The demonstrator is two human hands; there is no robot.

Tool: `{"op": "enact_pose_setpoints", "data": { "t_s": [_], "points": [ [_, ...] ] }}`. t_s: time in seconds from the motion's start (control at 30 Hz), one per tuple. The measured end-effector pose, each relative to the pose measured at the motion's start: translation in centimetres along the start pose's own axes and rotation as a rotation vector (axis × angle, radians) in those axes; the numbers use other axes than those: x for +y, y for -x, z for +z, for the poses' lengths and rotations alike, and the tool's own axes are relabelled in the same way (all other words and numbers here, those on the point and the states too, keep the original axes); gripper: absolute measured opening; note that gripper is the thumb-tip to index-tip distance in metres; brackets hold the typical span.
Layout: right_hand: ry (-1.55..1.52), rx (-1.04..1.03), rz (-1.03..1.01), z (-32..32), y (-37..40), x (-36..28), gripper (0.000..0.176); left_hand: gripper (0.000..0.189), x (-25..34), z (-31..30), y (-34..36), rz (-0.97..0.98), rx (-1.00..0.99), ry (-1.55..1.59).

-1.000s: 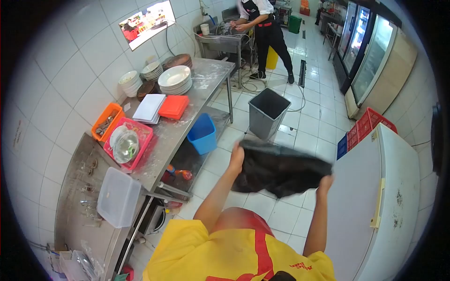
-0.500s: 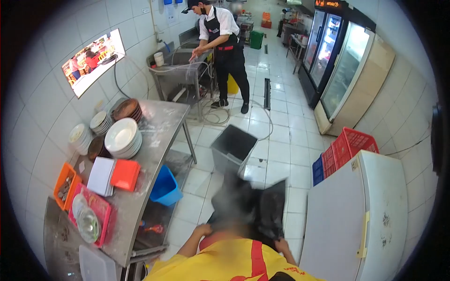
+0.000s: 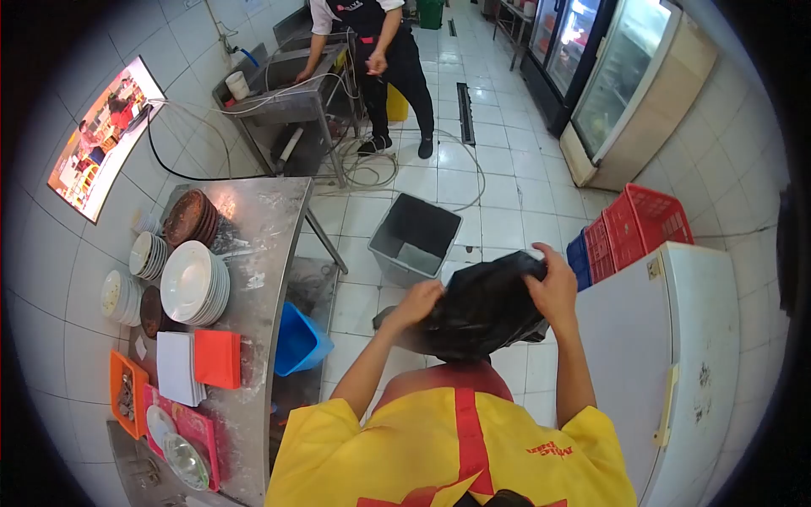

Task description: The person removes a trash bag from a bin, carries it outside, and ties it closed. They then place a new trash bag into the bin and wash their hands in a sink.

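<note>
A black plastic bag (image 3: 481, 308) is stretched between my two hands in front of my body. My left hand (image 3: 416, 302) is closed on the bag's left edge. On the other side, my right hand (image 3: 553, 283) grips the bag's upper right edge. Just beyond the bag, a grey bin (image 3: 414, 237) stands upright on the tiled floor, with its top open and a lighter patch inside. The bag hides part of the floor and of my legs.
Left, a metal table (image 3: 262, 253) bears stacked white plates (image 3: 194, 283), an orange basket (image 3: 127, 393) and a red tray (image 3: 203, 435). A blue bin (image 3: 300, 338) sits beside it. A white freezer (image 3: 625, 355) and red crates (image 3: 646, 224) stand right. A co-worker (image 3: 372, 68) is at the sink.
Both hands have risen from low at my sides, lifting and spreading the black bag. My view has tilted down. The co-worker's one hand has left the other and hangs beside the sink.
</note>
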State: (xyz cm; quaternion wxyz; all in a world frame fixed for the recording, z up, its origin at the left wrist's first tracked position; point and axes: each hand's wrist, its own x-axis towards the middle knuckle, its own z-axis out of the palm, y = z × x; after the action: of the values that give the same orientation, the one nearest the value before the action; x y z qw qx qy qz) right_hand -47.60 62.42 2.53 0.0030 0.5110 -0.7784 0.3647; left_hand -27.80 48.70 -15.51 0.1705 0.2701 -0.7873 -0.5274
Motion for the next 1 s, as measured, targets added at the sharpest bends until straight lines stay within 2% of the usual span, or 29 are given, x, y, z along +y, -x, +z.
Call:
{"op": "enact_pose_setpoints", "data": {
  "t_s": [0.03, 0.07, 0.1, 0.17, 0.2, 0.23, 0.3, 0.33, 0.37, 0.4, 0.43, 0.47, 0.5, 0.53, 0.57, 0.6, 0.63, 0.67, 0.7, 0.73, 0.8, 0.83, 0.9, 0.93, 0.97, 1.0],
  "points": [
    [-0.031, 0.017, 0.073, -0.1, -1.5, 0.3, 0.029, 0.030, -0.4, -0.9, -1.2, 0.029, 0.160, 0.034],
    [-0.065, 0.030, 0.152, -0.1, -2.9, 0.6, 0.029, 0.032, 3.0, -3.2, -0.9, -0.101, 0.120, 0.092],
    [-0.070, 0.020, 0.147, 0.0, -4.4, 0.7, 0.029, 0.032, 5.3, -4.6, -0.9, -0.109, 0.129, 0.092],
    [-0.117, 0.177, 0.131, 0.2, -7.1, 1.0, 0.032, 0.034, 7.5, -6.4, -1.1, -0.080, -0.036, -0.161],
    [-0.097, -0.004, 0.250, -0.1, -8.6, 1.0, 0.047, 0.039, 5.4, -6.4, -2.2, 0.093, -0.062, -0.215],
    [-0.107, -0.017, 0.246, 0.4, -9.5, 1.6, 0.047, 0.039, 5.4, -7.1, -2.9, 0.078, -0.054, -0.219],
    [0.215, -0.231, -0.029, 1.3, -11.7, 2.9, 0.069, 0.038, 5.6, -9.3, -5.0, -0.252, 0.068, -0.116],
    [0.257, -0.269, -0.078, 1.5, -12.4, 1.6, 0.084, 0.035, 7.4, -10.7, -5.6, -0.273, 0.193, -0.006],
    [0.147, -0.132, -0.241, 1.6, -13.0, -0.5, 0.079, 0.029, 5.0, -11.4, -7.0, -0.269, 0.310, 0.112],
    [0.032, 0.004, -0.401, 2.1, -13.7, -2.5, 0.073, 0.026, 6.5, -12.2, -7.9, -0.176, 0.449, 0.142],
    [-0.232, 0.058, -0.539, 3.8, -14.1, -3.4, 0.057, 0.025, 9.0, -13.0, -8.6, -0.090, 0.583, 0.170],
    [-0.327, 0.041, -0.739, 5.1, -14.2, -3.8, 0.041, 0.025, 11.0, -13.4, -9.4, -0.112, 0.598, 0.170],
    [-0.503, -0.104, -0.840, 6.8, -14.3, -4.1, 0.034, 0.026, 12.9, -13.8, -10.6, -0.050, 0.633, 0.094],
    [-0.503, -0.208, -0.907, 9.0, -14.9, -3.9, 0.029, 0.029, 14.2, -14.2, -11.7, 0.012, 0.659, 0.016],
    [-0.489, -0.267, -0.855, 12.4, -15.3, -2.2, 0.025, 0.029, 14.7, -14.3, -12.3, -0.008, 0.659, 0.014],
    [-0.437, -0.354, -0.712, 15.6, -15.9, 0.0, 0.025, 0.031, 14.9, -14.6, -13.0, -0.003, 0.864, -0.213],
    [-0.418, -0.462, -0.481, 17.7, -16.1, 2.3, 0.024, 0.034, 15.2, -15.2, -13.5, 0.004, 1.062, -0.450],
    [-0.393, -0.569, -0.250, 19.7, -16.2, 5.1, 0.024, 0.034, 16.0, -16.1, -13.9, -0.037, 1.168, -0.377],
    [-0.309, -0.471, -0.460, 22.3, -16.7, 9.1, 0.025, 0.034, 16.3, -17.4, -14.2, -0.079, 1.283, -0.305],
    [-0.230, -0.374, -0.664, 24.2, -16.9, 13.0, 0.026, 0.034, 15.7, -18.6, -14.3, -0.107, 1.291, -0.309],
    [-0.113, -0.717, -0.501, 25.4, -16.7, 17.2, 0.030, 0.034, 14.6, -20.3, -14.0, -0.158, 1.100, -0.006],
    [-0.117, -0.739, -0.503, 25.6, -17.3, 17.1, 0.030, 0.034, 12.9, -20.0, -14.3, -0.180, 1.109, -0.003],
    [0.352, -1.463, -0.260, 24.0, -19.6, 15.1, 0.033, 0.034, 8.7, -18.2, -15.0, -0.241, 0.926, -0.456],
    [0.392, -1.414, -0.353, 22.2, -20.3, 13.0, 0.030, 0.034, 10.0, -17.4, -15.9, -0.407, 0.795, -0.429],
    [0.395, -1.431, -0.343, 21.2, -21.0, 10.9, 0.030, 0.034, 11.4, -16.5, -16.8, -0.567, 0.655, -0.398],
    [0.177, -1.328, -0.247, 20.6, -21.8, 8.8, 0.028, 0.034, 10.8, -15.6, -17.3, -0.573, 0.642, -0.389]
  ]
}}
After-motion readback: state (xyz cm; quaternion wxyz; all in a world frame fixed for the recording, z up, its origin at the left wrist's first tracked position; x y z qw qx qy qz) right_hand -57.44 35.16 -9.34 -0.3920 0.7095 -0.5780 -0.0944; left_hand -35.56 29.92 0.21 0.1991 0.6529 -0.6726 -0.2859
